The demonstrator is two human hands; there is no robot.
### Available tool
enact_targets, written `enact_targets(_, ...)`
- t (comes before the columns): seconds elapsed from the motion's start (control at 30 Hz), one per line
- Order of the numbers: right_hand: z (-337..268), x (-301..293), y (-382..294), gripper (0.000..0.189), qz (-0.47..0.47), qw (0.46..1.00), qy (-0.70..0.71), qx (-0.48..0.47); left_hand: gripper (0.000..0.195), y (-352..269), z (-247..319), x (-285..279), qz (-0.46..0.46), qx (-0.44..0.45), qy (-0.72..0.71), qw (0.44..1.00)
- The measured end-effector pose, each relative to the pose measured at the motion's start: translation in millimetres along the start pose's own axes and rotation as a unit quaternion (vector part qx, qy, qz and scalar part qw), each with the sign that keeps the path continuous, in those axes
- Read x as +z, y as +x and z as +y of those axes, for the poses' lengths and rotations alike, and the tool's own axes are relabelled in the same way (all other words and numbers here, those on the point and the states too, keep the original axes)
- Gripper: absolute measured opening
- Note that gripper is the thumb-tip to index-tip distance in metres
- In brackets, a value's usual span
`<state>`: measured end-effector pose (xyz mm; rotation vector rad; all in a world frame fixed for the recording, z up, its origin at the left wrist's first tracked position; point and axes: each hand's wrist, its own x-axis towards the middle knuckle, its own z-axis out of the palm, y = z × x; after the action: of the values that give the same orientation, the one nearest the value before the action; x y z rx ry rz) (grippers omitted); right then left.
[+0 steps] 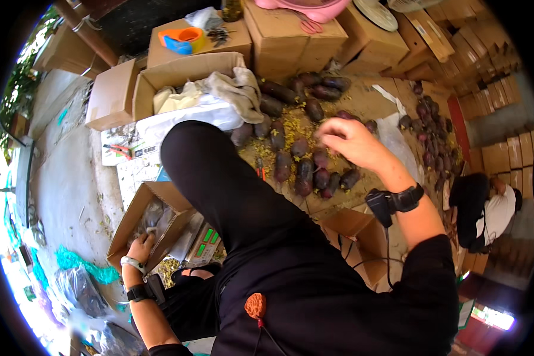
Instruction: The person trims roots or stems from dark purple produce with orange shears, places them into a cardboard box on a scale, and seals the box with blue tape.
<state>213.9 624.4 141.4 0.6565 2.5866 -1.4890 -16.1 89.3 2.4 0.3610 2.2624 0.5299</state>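
Observation:
My left hand [143, 245] reaches into an open cardboard box [127, 213] at the lower left, its fingers by clear plastic and a dark item; whether it grips anything is hard to see. My right hand [345, 135], partly blurred, is raised over dark purple root vegetables [320, 158] lying on flattened cardboard, its fingers curled; no held object shows clearly. Yellow-green plant bits [296, 120] are scattered among the vegetables. Red-handled pliers or cutters [260, 169] lie beside my black-clad knee. A scale with green displays [204, 242] stands right of the open box.
A carton of cloths [140, 95] stands upper left, near red-handled cutters [118, 150]. An orange and blue tape dispenser [182, 40] and a pink basin [305, 6] sit on cartons behind. Another open carton [369, 236] is beside me. More vegetables [431, 133] and a crouching person [489, 211] are at right.

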Motion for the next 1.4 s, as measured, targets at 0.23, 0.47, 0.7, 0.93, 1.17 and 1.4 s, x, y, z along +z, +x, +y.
enact_targets(0.23,183,-15,-190,0.025,-0.380,0.751,-0.104,0.530,0.028,-6,9,-12,0.183,0.028,-0.238,0.953)
enact_targets(0.47,241,73,-256,0.016,-0.072,0.787,0.169,0.589,0.031,-43,22,-11,0.230,-0.007,-0.273,0.934)
enact_targets(0.7,350,132,-289,0.026,-0.108,0.819,0.072,0.559,0.030,-69,34,4,0.260,-0.014,-0.246,0.934)
enact_targets(0.93,454,196,-295,0.035,-0.073,0.877,0.066,0.470,0.030,-99,56,2,0.279,-0.034,-0.207,0.937)
enact_targets(1.17,460,205,-268,0.031,0.000,0.853,0.162,0.495,0.032,-113,77,3,0.280,-0.035,-0.186,0.941)
enact_targets(1.4,463,213,-253,0.028,0.040,0.834,0.162,0.527,0.034,-106,88,5,0.279,-0.023,-0.174,0.944)
